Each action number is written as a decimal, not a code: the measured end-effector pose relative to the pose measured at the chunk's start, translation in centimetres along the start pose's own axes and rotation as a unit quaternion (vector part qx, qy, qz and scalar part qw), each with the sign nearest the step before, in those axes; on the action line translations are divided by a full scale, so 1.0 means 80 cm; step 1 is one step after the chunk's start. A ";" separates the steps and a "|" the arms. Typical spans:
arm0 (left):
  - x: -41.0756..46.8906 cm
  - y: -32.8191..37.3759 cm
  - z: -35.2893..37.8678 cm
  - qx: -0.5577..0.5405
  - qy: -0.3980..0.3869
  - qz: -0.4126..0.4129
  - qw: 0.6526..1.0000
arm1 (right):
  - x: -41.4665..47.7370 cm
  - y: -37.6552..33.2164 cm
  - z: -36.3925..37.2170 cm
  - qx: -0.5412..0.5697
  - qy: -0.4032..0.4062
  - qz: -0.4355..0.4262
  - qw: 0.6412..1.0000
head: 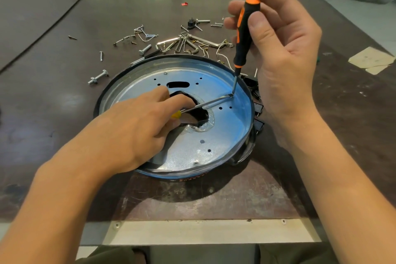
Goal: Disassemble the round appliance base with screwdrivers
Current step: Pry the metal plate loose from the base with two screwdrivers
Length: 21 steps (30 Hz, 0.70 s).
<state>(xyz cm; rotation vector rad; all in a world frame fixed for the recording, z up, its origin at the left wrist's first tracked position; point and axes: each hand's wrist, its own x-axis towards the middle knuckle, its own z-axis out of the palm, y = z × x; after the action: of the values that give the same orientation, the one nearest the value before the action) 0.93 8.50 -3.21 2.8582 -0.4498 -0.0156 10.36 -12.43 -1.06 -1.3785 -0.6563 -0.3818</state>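
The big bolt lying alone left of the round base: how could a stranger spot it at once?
Start at the round metal base in the middle of the brown table. Just off its far-left rim lies a big silver bolt. Unlike the heap of screws and clips behind the base, it lies alone and carries a nut at one end.

A dark brown, scuffed table [64,96] is shown, edged on the near side by a pale metal strip [210,231]. A round appliance base [225,135], shallow and silvery with a black rim, is set near the middle. Just behind it, screws, bolts and bent wire clips [184,43] are scattered. A bolt with a nut [98,77] is laid to the left, a small red scrap [184,3] farther back, and beige tape patches [371,59] at the right.
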 end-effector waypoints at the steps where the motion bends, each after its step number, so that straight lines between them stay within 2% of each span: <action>1: 0.000 -0.001 0.000 0.001 0.000 0.000 1.000 | 0.000 0.000 0.001 -0.006 0.004 0.001 1.000; 6: 0.000 -0.001 0.000 0.001 0.007 0.006 1.000 | 0.004 0.000 0.002 -0.055 0.012 -0.016 0.998; 12: 0.001 -0.001 0.001 0.006 0.009 0.005 1.000 | 0.001 0.000 0.000 0.006 0.025 0.012 1.000; 17: 0.000 -0.001 0.002 0.002 0.009 0.006 1.000 | 0.005 -0.001 -0.001 -0.059 0.037 -0.017 0.997; 21: 0.001 -0.002 0.002 0.001 0.004 0.004 1.000 | 0.004 0.000 -0.003 0.005 0.038 0.016 0.999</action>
<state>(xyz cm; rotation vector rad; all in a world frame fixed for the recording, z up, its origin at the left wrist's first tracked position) 1.03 8.61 -3.37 2.8580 -0.4605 -0.0017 10.62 -12.60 -0.88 -1.3559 -0.5735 -0.4026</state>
